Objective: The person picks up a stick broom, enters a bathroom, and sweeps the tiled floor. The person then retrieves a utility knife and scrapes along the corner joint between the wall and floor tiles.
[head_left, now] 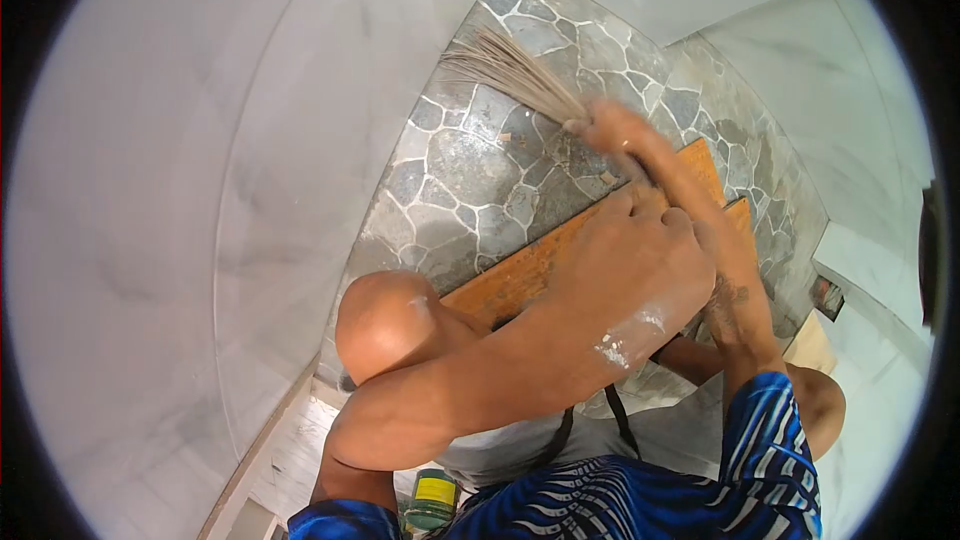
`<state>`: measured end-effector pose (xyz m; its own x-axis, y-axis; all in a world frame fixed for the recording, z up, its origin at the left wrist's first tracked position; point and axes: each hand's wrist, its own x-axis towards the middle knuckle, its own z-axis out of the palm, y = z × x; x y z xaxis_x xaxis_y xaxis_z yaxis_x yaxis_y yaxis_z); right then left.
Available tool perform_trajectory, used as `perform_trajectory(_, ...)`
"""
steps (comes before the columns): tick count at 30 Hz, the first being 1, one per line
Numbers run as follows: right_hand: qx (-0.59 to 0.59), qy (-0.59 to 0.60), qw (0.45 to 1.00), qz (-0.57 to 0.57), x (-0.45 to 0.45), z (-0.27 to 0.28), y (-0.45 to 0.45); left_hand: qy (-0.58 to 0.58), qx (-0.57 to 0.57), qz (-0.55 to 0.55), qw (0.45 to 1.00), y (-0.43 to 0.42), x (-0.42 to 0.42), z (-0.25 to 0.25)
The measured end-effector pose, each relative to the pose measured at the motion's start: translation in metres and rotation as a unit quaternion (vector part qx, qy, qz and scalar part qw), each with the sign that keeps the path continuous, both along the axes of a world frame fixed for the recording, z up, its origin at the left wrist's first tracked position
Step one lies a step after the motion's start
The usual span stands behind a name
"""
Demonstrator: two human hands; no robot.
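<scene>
A stick broom (515,75) of thin greyish bristles fans out over the stone-patterned floor toward the wall on the left. My right hand (612,127), slightly blurred, is closed round the bound end of the broom. My left arm crosses in front of my body. My left hand (650,235) is closed beside my right forearm, its back toward me. What its fingers hold, if anything, is hidden. Under my arms lies an orange-brown wooden board (540,260) on the floor. White dust or paste marks my left forearm.
The floor (460,165) is grey stone with white joints and a few small scraps. Pale marbled walls (290,140) close in on both sides. A green can with a yellow label (435,492) stands at the bottom. A small opening (828,295) shows at the right wall.
</scene>
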<state>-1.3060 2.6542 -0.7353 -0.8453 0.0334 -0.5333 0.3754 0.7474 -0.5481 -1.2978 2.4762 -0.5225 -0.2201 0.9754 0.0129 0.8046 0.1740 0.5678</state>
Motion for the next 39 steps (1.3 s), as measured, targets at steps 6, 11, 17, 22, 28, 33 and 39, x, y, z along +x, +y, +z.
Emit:
perform_trajectory(6, -0.005, -0.021, 0.979, 0.205, -0.005, -0.016, -0.045, 0.027, -0.025, -0.026, 0.999, 0.01, 0.002, 0.002)
perform_trajectory(11, 0.017, 0.007, 0.992, 0.124, -0.053, -0.022, 0.032, 0.003, -0.012, -0.009, 1.0, 0.0, 0.001, 0.001)
perform_trajectory(17, 0.0, -0.037, 0.991, -0.125, -0.034, 0.014, 0.037, 0.005, -0.012, 0.025, 1.0, -0.016, -0.009, 0.004)
perform_trajectory(22, -0.1, 0.117, 0.982, 0.105, 0.001, -0.063, -0.024, 0.032, -0.022, 0.013, 0.999, -0.006, -0.003, -0.007)
perform_trajectory(28, -0.091, -0.019, 0.986, 0.142, 0.007, -0.001, -0.035, 0.019, -0.049, -0.001, 0.999, 0.001, -0.003, -0.018)
perform_trajectory(33, -0.043, -0.064, 0.981, -0.179, -0.036, 0.03, 0.03, 0.007, -0.01, 0.002, 1.0, -0.006, -0.009, -0.011)
perform_trajectory(39, -0.036, -0.007, 0.991, 0.128, -0.007, -0.019, -0.028, -0.003, -0.03, -0.02, 0.999, 0.007, -0.008, -0.019)
